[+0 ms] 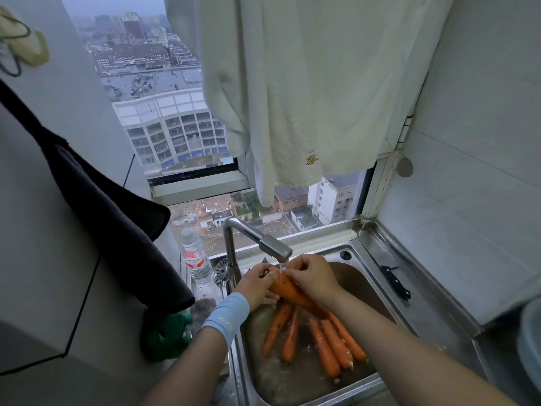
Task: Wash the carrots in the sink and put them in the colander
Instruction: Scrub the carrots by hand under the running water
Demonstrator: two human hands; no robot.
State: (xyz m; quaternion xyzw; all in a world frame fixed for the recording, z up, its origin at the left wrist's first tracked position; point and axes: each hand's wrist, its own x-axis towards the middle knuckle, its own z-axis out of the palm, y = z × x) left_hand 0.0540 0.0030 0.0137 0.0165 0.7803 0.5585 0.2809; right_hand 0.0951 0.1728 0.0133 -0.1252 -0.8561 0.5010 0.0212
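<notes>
Carrot point(288, 290) under the running tap point(273, 246), over the sink point(367, 383), gripped by curled fingers of left hand point(257, 284) and right hand point(310, 276); wet skin could let it slip onto the carrots point(325, 341) below.

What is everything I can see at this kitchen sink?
orange carrot under the tap: one, orange, held in both hands
loose orange carrots: about five, orange, lying in the basin
stainless steel sink: one, silver, below the window
angled steel tap: one, silver, running
clear plastic water bottle: one, red label, left of tap
black-handled knife: one, sink's right ledge
white towel: one, hanging above
dark cloth: one, black, hanging left
light blue wristband: one, left wrist
left hand: grips the carrot
right hand: grips its upper end
</notes>
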